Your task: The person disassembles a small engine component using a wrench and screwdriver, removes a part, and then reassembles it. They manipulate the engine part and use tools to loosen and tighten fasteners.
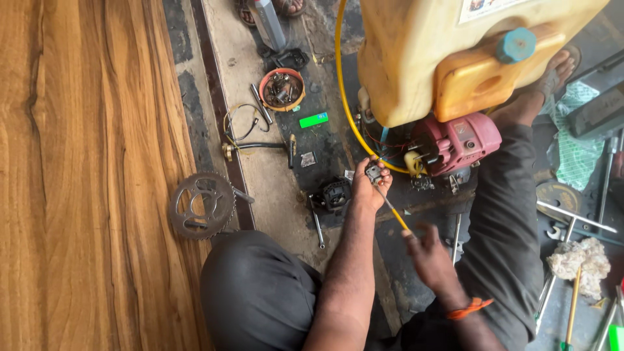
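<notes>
My left hand [368,190] is raised in front of a red small engine [458,144] that sits under a big yellow tank [416,58]. Its fingers pinch a small grey metal part [374,173]. A thin tool with a yellow handle [396,216] runs from that part down to my right hand [427,252], whose fingers curl around its lower end; this hand is blurred. An orange band [469,308] circles the right wrist. A yellow hose [343,91] curves from the top of the view to the engine.
A toothed sprocket [201,205] lies by a wooden panel [84,175] on the left. An orange bowl of small parts [281,89], a green tag [314,119] and a black engine part [335,195] lie ahead. Tools and a rag [580,261] lie at right.
</notes>
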